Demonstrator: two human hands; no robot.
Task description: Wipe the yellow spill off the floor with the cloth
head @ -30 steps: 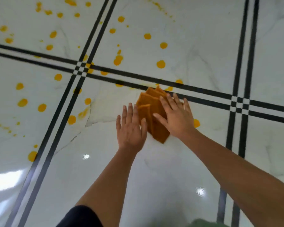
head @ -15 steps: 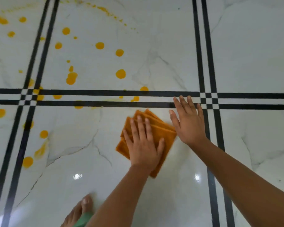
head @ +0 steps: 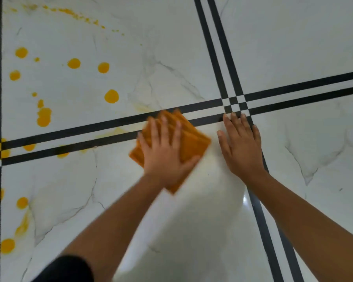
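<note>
A folded orange cloth (head: 194, 139) lies on the white marble floor, its far corner over the black double stripe. My left hand (head: 165, 153) presses flat on it with straight, spread fingers and covers its left half. My right hand (head: 240, 147) rests flat on the bare floor just right of the cloth, fingertips at the stripe crossing. Yellow drops (head: 111, 96) are scattered over the tile to the far left, with a larger blot (head: 43, 117) and faint smears (head: 118, 131) along the stripe beside the cloth.
Black double stripes (head: 306, 92) cross the floor and meet right above my right hand. More yellow drops (head: 7, 245) lie at the near left. A bright glare patch (head: 202, 200) sits between my forearms.
My left hand has moved onto the cloth and pushed it away from me up to the stripe. My right hand left the cloth and rests on the floor to its right. The view has shifted.
</note>
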